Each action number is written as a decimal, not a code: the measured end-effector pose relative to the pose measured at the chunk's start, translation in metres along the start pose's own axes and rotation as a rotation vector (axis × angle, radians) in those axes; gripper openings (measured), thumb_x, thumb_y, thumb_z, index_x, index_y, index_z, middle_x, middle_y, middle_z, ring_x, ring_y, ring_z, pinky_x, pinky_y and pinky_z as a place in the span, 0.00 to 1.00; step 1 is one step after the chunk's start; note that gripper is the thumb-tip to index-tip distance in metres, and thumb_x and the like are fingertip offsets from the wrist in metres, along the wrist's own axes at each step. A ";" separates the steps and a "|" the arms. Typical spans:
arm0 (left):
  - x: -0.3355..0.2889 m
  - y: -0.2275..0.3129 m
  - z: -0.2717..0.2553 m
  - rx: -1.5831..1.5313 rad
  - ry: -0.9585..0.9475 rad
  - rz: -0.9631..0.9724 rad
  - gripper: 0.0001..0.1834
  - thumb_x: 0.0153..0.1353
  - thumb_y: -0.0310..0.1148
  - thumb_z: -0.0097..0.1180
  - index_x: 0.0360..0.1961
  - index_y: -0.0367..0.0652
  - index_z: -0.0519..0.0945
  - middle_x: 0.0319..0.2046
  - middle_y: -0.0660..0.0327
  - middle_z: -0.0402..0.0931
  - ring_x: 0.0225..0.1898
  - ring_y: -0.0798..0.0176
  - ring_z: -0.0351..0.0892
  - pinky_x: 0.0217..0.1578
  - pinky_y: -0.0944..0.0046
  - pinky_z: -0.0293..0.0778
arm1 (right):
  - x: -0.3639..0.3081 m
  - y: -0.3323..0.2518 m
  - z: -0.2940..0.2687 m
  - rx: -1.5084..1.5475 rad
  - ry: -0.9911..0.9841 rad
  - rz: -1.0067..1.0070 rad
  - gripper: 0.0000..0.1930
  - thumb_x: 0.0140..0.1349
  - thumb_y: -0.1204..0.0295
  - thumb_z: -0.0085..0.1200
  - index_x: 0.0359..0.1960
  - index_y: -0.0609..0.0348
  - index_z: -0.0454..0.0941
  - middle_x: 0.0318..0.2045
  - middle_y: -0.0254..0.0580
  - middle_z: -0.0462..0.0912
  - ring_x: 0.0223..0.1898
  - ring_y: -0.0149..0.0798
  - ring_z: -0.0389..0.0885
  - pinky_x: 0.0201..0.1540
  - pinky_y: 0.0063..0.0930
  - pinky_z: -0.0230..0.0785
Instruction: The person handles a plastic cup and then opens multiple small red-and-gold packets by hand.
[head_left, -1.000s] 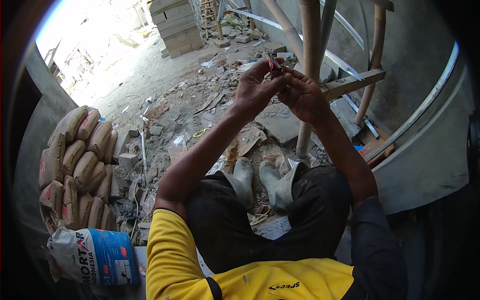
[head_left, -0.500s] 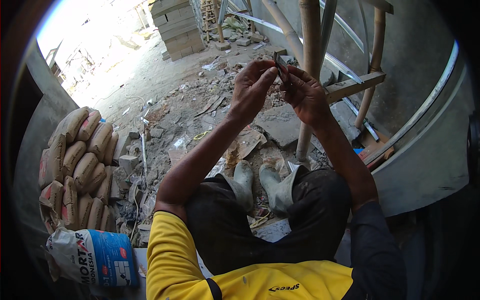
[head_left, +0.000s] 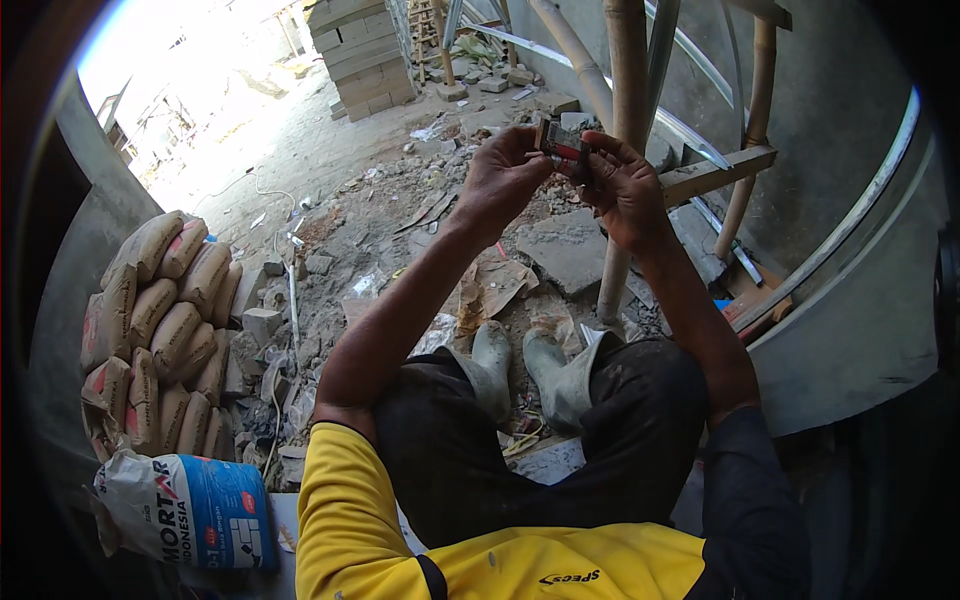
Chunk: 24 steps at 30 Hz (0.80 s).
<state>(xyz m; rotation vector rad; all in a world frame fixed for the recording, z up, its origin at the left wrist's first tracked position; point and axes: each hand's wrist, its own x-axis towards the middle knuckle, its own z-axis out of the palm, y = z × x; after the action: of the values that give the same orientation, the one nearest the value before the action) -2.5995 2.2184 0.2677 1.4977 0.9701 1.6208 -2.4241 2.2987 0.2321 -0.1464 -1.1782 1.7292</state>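
Note:
Out in front of my raised arms is a small boxy pack (head_left: 563, 143), dark with a red and a pale patch, about the size of a cigarette pack. My left hand (head_left: 498, 178) pinches its left end between thumb and fingers. On the other end, my right hand (head_left: 628, 192) has its fingers closed around the edge. Part of the pack is hidden behind the fingers. Both hands are well above the rubble, close to an upright bamboo pole (head_left: 628, 75).
Stacked brown paper sacks (head_left: 175, 335) stand at the left, with a white-and-blue bag (head_left: 225, 512) nearer me. Broken concrete (head_left: 563, 250) litters the ground beyond my rubber boots (head_left: 555, 375). Bamboo poles and a wooden crossbar (head_left: 718, 173) stand at the right, before a grey wall.
The pack has turned so that its broad red-and-dark side shows. My right hand has shifted slightly to the right, and both hands are a little farther apart.

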 end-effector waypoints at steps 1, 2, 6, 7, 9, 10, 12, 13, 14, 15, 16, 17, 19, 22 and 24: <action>0.001 -0.001 -0.002 0.038 0.015 -0.008 0.15 0.64 0.31 0.62 0.49 0.33 0.78 0.40 0.60 0.81 0.42 0.70 0.80 0.46 0.66 0.75 | -0.001 0.000 0.000 -0.048 -0.005 -0.023 0.14 0.71 0.76 0.51 0.56 0.60 0.74 0.41 0.40 0.85 0.35 0.31 0.87 0.31 0.21 0.79; 0.002 -0.002 -0.004 0.077 0.024 -0.014 0.15 0.64 0.32 0.64 0.48 0.34 0.79 0.38 0.60 0.82 0.41 0.68 0.81 0.46 0.64 0.75 | -0.002 0.001 0.000 -0.052 0.001 -0.006 0.14 0.71 0.76 0.51 0.56 0.60 0.74 0.41 0.40 0.85 0.35 0.31 0.87 0.31 0.21 0.79; 0.005 0.002 -0.015 0.137 -0.047 -0.089 0.14 0.64 0.34 0.66 0.42 0.34 0.80 0.36 0.58 0.82 0.36 0.69 0.81 0.39 0.67 0.78 | -0.006 0.001 0.005 -0.257 0.052 -0.055 0.13 0.69 0.76 0.54 0.55 0.61 0.75 0.40 0.37 0.85 0.33 0.28 0.85 0.30 0.19 0.76; 0.005 0.004 -0.017 0.152 -0.044 -0.133 0.13 0.63 0.33 0.66 0.42 0.34 0.81 0.35 0.59 0.82 0.35 0.69 0.81 0.39 0.67 0.78 | -0.003 -0.001 0.007 -0.335 0.065 -0.092 0.13 0.69 0.76 0.54 0.54 0.61 0.76 0.39 0.36 0.85 0.32 0.27 0.85 0.30 0.18 0.75; 0.003 0.009 -0.019 0.098 -0.030 -0.194 0.12 0.64 0.32 0.63 0.43 0.34 0.81 0.34 0.59 0.82 0.34 0.69 0.82 0.37 0.67 0.77 | -0.005 -0.002 0.010 -0.385 0.043 -0.116 0.13 0.68 0.76 0.55 0.53 0.61 0.76 0.37 0.35 0.86 0.33 0.26 0.85 0.30 0.17 0.73; 0.003 0.011 -0.018 0.142 -0.007 -0.237 0.12 0.65 0.33 0.62 0.44 0.35 0.81 0.33 0.60 0.83 0.34 0.69 0.81 0.36 0.68 0.76 | -0.004 -0.004 0.011 -0.398 0.052 -0.060 0.12 0.68 0.75 0.55 0.53 0.60 0.77 0.37 0.35 0.86 0.33 0.25 0.84 0.30 0.17 0.72; 0.002 0.014 -0.018 0.112 0.010 -0.261 0.11 0.64 0.33 0.63 0.42 0.37 0.81 0.32 0.61 0.83 0.33 0.70 0.81 0.36 0.69 0.75 | -0.004 -0.005 0.012 -0.389 0.029 -0.040 0.12 0.68 0.75 0.56 0.52 0.59 0.77 0.36 0.34 0.86 0.33 0.25 0.84 0.29 0.17 0.72; 0.001 0.014 -0.018 0.088 0.013 -0.257 0.11 0.64 0.33 0.63 0.42 0.37 0.81 0.32 0.61 0.83 0.33 0.70 0.81 0.36 0.70 0.75 | -0.005 -0.005 0.012 -0.341 0.018 0.010 0.12 0.68 0.74 0.57 0.52 0.57 0.77 0.36 0.33 0.86 0.34 0.25 0.85 0.29 0.17 0.71; 0.001 0.014 -0.018 0.092 0.014 -0.243 0.11 0.64 0.33 0.63 0.42 0.37 0.81 0.32 0.61 0.83 0.33 0.70 0.81 0.36 0.70 0.75 | -0.005 -0.006 0.012 -0.314 0.054 0.091 0.12 0.68 0.74 0.57 0.52 0.56 0.77 0.36 0.33 0.86 0.34 0.25 0.85 0.29 0.17 0.71; 0.001 0.013 -0.018 0.036 0.012 -0.215 0.11 0.64 0.34 0.64 0.41 0.37 0.81 0.32 0.61 0.82 0.33 0.71 0.80 0.36 0.70 0.75 | -0.006 -0.005 0.011 -0.292 0.003 0.057 0.12 0.68 0.74 0.57 0.52 0.56 0.77 0.36 0.33 0.86 0.34 0.25 0.85 0.29 0.17 0.71; 0.001 0.012 -0.018 -0.020 -0.008 -0.198 0.11 0.64 0.34 0.64 0.41 0.37 0.81 0.32 0.62 0.82 0.33 0.72 0.80 0.36 0.70 0.75 | -0.006 -0.005 0.010 -0.269 0.007 0.085 0.12 0.68 0.73 0.57 0.52 0.55 0.78 0.36 0.33 0.86 0.34 0.25 0.85 0.29 0.17 0.71; 0.002 0.011 -0.019 -0.019 0.009 -0.192 0.11 0.64 0.34 0.64 0.41 0.37 0.81 0.32 0.62 0.82 0.33 0.72 0.80 0.36 0.70 0.75 | -0.007 -0.004 0.009 -0.249 0.030 0.119 0.12 0.68 0.73 0.58 0.51 0.55 0.78 0.36 0.32 0.86 0.34 0.26 0.85 0.29 0.17 0.71; 0.003 0.009 -0.022 0.162 -0.090 -0.128 0.12 0.63 0.34 0.65 0.41 0.36 0.82 0.32 0.62 0.82 0.33 0.72 0.79 0.36 0.69 0.75 | -0.007 -0.002 0.008 -0.234 0.024 0.122 0.11 0.68 0.72 0.57 0.51 0.54 0.78 0.36 0.32 0.86 0.34 0.26 0.85 0.29 0.17 0.71; 0.003 0.007 -0.024 0.325 -0.093 -0.048 0.13 0.62 0.33 0.65 0.42 0.35 0.82 0.31 0.62 0.82 0.33 0.72 0.79 0.36 0.68 0.75 | -0.006 0.001 0.006 -0.237 0.043 0.137 0.11 0.68 0.72 0.57 0.51 0.54 0.78 0.36 0.32 0.86 0.34 0.26 0.85 0.29 0.18 0.72; 0.001 0.008 -0.025 0.363 -0.087 -0.073 0.13 0.62 0.32 0.65 0.42 0.34 0.82 0.31 0.62 0.82 0.32 0.71 0.79 0.36 0.68 0.76 | -0.006 0.003 0.006 -0.250 0.053 0.144 0.10 0.68 0.71 0.57 0.50 0.54 0.79 0.37 0.32 0.86 0.34 0.26 0.85 0.29 0.19 0.72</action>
<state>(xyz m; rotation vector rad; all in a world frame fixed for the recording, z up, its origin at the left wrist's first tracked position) -2.6247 2.2145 0.2745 1.7316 1.3052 1.3658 -2.4263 2.2907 0.2306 -0.4352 -1.3690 1.6844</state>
